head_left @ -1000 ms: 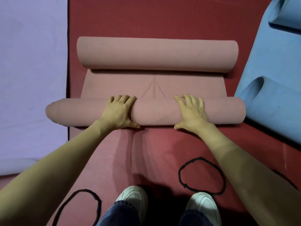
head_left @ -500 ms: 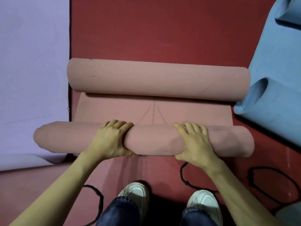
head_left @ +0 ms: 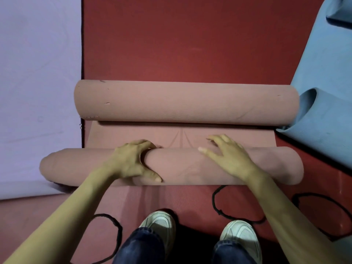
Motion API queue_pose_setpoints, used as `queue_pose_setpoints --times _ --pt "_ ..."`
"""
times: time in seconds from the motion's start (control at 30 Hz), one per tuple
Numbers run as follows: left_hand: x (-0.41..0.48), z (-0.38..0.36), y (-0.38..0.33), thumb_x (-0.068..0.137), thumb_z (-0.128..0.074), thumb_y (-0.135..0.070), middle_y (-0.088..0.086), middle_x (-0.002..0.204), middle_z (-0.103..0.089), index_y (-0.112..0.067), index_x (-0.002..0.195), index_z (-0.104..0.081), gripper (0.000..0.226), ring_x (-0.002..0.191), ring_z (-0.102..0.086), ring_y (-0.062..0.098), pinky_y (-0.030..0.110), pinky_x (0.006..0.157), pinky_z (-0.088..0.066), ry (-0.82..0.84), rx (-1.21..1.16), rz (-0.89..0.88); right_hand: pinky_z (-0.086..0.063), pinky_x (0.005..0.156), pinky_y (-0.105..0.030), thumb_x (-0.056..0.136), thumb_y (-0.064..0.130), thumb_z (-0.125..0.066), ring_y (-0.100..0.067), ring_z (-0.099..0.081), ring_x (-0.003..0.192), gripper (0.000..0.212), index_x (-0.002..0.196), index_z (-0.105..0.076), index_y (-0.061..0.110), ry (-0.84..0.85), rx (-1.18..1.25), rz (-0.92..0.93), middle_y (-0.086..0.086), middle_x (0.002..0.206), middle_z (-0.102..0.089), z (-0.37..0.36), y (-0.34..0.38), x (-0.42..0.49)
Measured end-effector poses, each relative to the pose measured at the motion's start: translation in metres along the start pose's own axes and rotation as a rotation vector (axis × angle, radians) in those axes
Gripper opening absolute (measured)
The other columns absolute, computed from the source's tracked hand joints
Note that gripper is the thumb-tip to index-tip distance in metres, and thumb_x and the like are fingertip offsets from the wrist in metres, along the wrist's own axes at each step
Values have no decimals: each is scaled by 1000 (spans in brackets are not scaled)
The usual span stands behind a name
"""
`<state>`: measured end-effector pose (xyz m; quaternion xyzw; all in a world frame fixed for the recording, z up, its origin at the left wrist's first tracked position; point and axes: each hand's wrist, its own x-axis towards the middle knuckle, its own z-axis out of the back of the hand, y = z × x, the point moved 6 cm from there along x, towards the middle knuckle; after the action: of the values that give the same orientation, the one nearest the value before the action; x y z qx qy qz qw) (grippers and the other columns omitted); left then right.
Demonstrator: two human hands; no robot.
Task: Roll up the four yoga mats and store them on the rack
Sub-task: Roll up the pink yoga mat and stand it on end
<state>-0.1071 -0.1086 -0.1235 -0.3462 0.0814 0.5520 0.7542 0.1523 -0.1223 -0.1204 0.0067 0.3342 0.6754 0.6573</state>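
Hands (head_left: 133, 161) (head_left: 231, 159) on the near pink roll (head_left: 181, 166)

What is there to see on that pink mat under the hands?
The pink mat, finely ribbed and foam-like, lies on the red surface. Its near roll and far roll are joined by a flat strip bearing thin lines. The left hand grips the near roll; the right hand rests on it, fingers spread. The far roll's end reaches a blue mat.

- I'm looking down at what seems to be an exercise studio.
- Mats are lying across the red floor (head_left: 190, 44): lilac mat (head_left: 38, 73), blue mat (head_left: 327, 73), half-rolled pink mat (head_left: 186, 103).
- Black loops (head_left: 220, 212) are lying by my shoes (head_left: 160, 223).
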Motion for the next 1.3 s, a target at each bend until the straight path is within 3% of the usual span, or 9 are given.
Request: queue_pose_setpoints --times 0.17,0.33,0.43,0.57,0.73,0.9,1.07,1.17,1.3 --pt "17 9 12 27 -41 -103 -13 111 -50 -36 129 -56 123 110 -47 14 39 105 -34 -19 -38 20 -40 99 -37 94 51 -43 -21 -51 116 44 122 -55 18 -101 -44 -42 0 123 -58 4 -2 32" --pt "10 23 8 61 -46 -83 -2 102 -63 -26 99 -71 73 98 -56 26 38 86 -37 -608 -72 40 -37 98 -37 96 48 -40 -23 -49 117 43 122 -56 17 -188 -104 -16 -3 122 -59 14 10 49" --pt "14 14 -6 81 -49 -58 0 103 -62 -27 99 -74 43 102 -53 26 35 85 -27 -739 -61 56 -32 98 -38 98 50 -32 -25 -49 116 45 113 -60 18 -167 -178 -47 -4 119 -61 14 12 56" --pt "20 8 -8 91 -37 -50 2 104 -64 -22 103 -73 47 101 -57 27 42 90 -32 -774 -17 27 -27 104 -40 99 51 -27 -25 -42 126 52 127 -55 16 -89 -231 -80 -8 132 -53 14 11 66" --pt "29 18 -16 67 -43 -87 5 114 -59 -11 116 -62 92 105 -51 23 46 97 -33 -626 216 -237 10 113 -47 96 50 -38 -14 18 144 78 149 15 28 -231 -118 56 11 158 17 33 22 62" --pt "55 50 -2 52 -46 -93 -3 95 -55 -19 98 -65 89 92 -48 24 39 80 -38 -590 13 -184 8 116 -45 98 51 -29 -20 0 146 61 151 -17 22 -258 -195 49 -1 159 -12 15 14 28" --pt "57 51 -14 86 -52 -52 9 101 -64 -17 98 -72 42 94 -55 36 41 81 -36 -857 22 29 16 111 -47 80 47 -67 -19 19 144 105 151 8 26 -251 -303 74 4 159 10 8 1 18" --pt "59 36 -16 87 -41 -57 16 126 -57 -7 126 -59 65 116 -51 39 49 101 -29 -770 121 -26 14 112 -48 69 37 -80 -21 14 145 121 151 8 25 -241 -364 42 3 159 6 17 2 37" --pt "67 38 -9 57 -74 -66 20 143 -41 -1 143 -36 114 134 -35 38 59 109 -20 -554 377 -132 12 113 -49 59 35 -87 -21 12 145 131 151 7 26 -184 -362 12 3 158 4 32 4 65"
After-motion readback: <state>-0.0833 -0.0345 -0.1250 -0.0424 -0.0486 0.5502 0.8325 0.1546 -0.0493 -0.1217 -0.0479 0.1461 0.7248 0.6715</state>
